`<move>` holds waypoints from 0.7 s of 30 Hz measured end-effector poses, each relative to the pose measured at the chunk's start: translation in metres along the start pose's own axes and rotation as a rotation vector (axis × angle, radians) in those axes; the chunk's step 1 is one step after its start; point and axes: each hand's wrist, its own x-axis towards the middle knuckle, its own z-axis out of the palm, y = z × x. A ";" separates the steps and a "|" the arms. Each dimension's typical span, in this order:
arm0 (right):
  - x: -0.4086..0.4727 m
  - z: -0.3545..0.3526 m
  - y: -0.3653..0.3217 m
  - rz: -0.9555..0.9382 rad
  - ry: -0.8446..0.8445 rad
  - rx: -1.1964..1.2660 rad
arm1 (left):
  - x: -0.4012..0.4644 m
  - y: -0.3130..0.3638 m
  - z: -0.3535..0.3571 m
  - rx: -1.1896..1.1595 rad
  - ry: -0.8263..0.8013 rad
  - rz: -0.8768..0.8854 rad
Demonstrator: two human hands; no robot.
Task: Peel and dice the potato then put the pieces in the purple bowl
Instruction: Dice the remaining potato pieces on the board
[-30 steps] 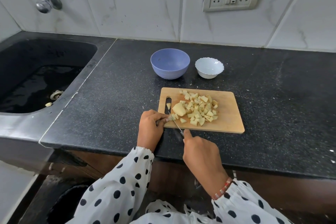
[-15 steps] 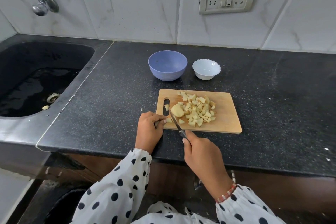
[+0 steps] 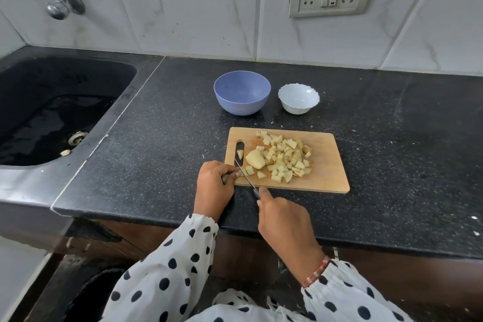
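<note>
Left hand curled, apparently pinching; right hand fisted, forefinger extended.

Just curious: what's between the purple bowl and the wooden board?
In the head view, only bare black counter with pale specks lies between the purple bowl and the wooden board.

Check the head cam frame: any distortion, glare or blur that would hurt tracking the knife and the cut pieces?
Head view: wide-angle bowing bends the counter edge and wall tiles; soft even light, no harsh shadows; a mild sheen in the white bowl; the knife blade is thin and slightly soft; the potato pieces on the cutting board are sharp enough.
</note>
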 end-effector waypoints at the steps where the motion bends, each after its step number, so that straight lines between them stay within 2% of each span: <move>1: -0.002 0.000 0.001 0.001 -0.019 -0.013 | 0.000 0.001 0.000 0.001 0.000 0.005; 8: -0.005 0.003 -0.001 0.012 -0.046 -0.094 | 0.000 -0.001 0.001 0.014 0.007 0.019; 13: -0.017 -0.002 0.007 -0.029 -0.057 -0.147 | 0.001 -0.002 0.000 0.051 -0.012 0.092; 21: -0.007 -0.004 0.010 0.017 0.036 0.024 | 0.001 -0.002 -0.001 0.026 -0.016 0.020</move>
